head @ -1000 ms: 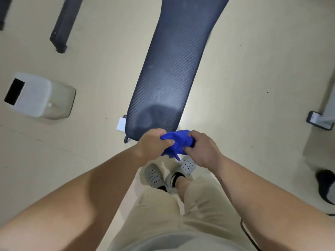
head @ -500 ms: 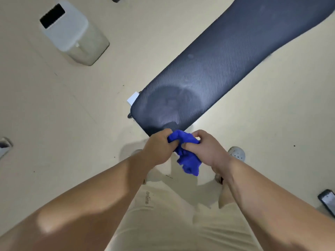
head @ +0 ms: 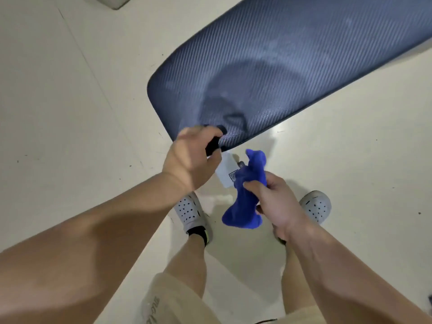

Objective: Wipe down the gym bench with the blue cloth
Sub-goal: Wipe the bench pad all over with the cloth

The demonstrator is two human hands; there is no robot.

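We look down at a long dark blue padded gym bench (head: pixel 292 66) with a ribbed, woven-looking top. It runs from the middle of the scene away to the far right, above a pale cream floor (head: pixel 70 113). A darker round patch shows on the pad close to its near end.

The left hand (head: pixel 194 157) is at the near end of the bench. Its fingers are bent there, but the picture is blurry, so we cannot tell if they hold the edge.

The right hand (head: pixel 273 195) grips a bright blue soft cloth (head: pixel 247 199), with thumb and fingers wrapped around its middle. The cloth is bunched up and hangs in the air just near of the bench end. It does not touch the pad.

A small white tag (head: pixel 225 171) with a printed code shows between the two hands.

Below, we see two grey clogs with holes (head: pixel 189 209) on the floor, bare legs, and beige shorts (head: pixel 175 300).
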